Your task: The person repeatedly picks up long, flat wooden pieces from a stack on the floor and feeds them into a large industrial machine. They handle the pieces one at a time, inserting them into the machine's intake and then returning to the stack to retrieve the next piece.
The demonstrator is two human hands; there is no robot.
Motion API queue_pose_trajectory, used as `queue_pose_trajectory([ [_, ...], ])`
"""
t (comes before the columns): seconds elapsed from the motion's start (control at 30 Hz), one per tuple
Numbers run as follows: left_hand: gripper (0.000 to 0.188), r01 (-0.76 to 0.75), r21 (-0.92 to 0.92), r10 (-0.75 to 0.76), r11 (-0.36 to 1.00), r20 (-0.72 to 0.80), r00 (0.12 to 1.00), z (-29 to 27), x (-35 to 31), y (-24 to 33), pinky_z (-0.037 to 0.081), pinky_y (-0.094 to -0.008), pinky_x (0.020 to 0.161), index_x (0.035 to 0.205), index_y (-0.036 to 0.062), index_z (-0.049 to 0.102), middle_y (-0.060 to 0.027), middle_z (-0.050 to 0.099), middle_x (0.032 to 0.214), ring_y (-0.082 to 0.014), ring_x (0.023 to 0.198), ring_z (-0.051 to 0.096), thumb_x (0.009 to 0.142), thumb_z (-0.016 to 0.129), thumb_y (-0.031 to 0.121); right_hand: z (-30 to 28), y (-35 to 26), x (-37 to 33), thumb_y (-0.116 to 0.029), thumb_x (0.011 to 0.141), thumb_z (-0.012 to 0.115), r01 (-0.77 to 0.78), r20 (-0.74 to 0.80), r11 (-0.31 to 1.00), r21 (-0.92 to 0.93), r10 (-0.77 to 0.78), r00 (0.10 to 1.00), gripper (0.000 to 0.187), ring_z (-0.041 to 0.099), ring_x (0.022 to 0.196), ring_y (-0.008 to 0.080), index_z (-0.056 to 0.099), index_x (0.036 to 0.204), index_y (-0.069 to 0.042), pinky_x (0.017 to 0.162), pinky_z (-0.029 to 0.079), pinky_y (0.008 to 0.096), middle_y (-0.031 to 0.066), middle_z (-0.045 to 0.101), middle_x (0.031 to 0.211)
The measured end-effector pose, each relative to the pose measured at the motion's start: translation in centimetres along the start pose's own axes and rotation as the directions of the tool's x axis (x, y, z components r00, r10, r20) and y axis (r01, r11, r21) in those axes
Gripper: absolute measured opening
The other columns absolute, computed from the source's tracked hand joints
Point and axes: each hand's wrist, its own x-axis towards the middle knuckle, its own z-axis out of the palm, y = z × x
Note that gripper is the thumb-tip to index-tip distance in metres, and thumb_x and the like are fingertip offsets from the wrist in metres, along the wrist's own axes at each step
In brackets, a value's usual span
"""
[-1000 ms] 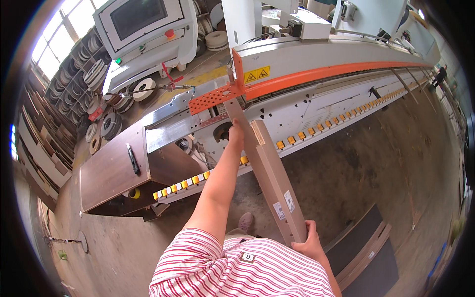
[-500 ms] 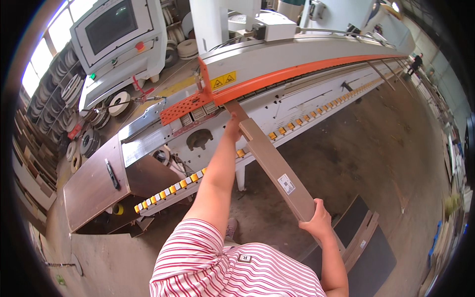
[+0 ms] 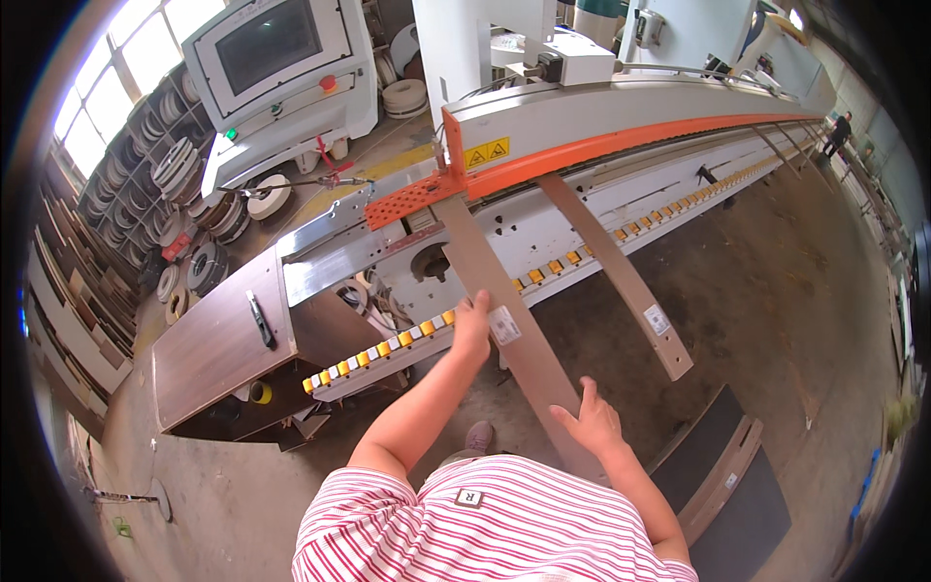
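Note:
A long brown board (image 3: 529,364) slants from the orange guard of a long machine (image 3: 592,150) back toward my body, with a white label on it. My left hand (image 3: 472,328) holds its left edge beside the label, fingers closed on it. Along the right edge, near the board's close end, my right hand (image 3: 592,419) has its fingers stretched and apart, its thumb over the board. Farther right, a narrower brown strip (image 3: 621,272) runs out from under the guard, apart from both hands. It has a label and small holes near its free end.
Yellow rollers (image 3: 388,347) line the machine's front rail. A control console (image 3: 281,78) stands behind at left. A utility knife (image 3: 260,320) lies on a brown cabinet (image 3: 218,364). Dark panels (image 3: 742,514) lean at lower right. A person (image 3: 836,134) stands far off.
The narrow strip now lies separately to the right, its far end under the guard. My left hand has come back from the guard, and my right hand has opened. The view has shifted left.

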Motion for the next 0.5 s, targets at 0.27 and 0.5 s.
queue_pose_trajectory([
  [0.27, 0.025, 0.048, 0.014, -0.046, 0.999, -0.108, 0.993, -4.4, 7.0, 0.0, 0.053, -0.0346, 0.06, 0.107, 0.0009, 0.056, -0.0065, 0.065, 0.093, -0.0205, 0.074, 0.066, 0.1, 0.056, 0.024, 5.8, 2.1, -0.3, -0.046, 0.102, 0.041, -0.053, 0.046, 0.991, 0.123, 0.048, 0.998, 0.048, 0.063, 0.081, 0.0497, 0.052, 0.092, 0.0, 0.069, 0.048, 0.058, 0.0289, 0.066, 0.082],
  [0.5, 0.028, 0.056, 0.1, -0.041, 0.993, -0.146, 0.988, -5.7, 13.6, 1.0, 0.051, -0.0326, 0.054, 0.106, 0.0021, 0.058, -0.0054, 0.065, 0.089, -0.0171, 0.067, 0.063, 0.1, 0.057, 0.03, 5.1, -2.1, 4.2, -0.043, 0.104, 0.035, 0.014, -0.058, 1.0, -0.004, -0.015, 0.998, 0.051, 0.065, 0.074, 0.0469, 0.054, 0.088, 0.001, 0.066, 0.051, 0.056, 0.0278, 0.065, 0.074],
])
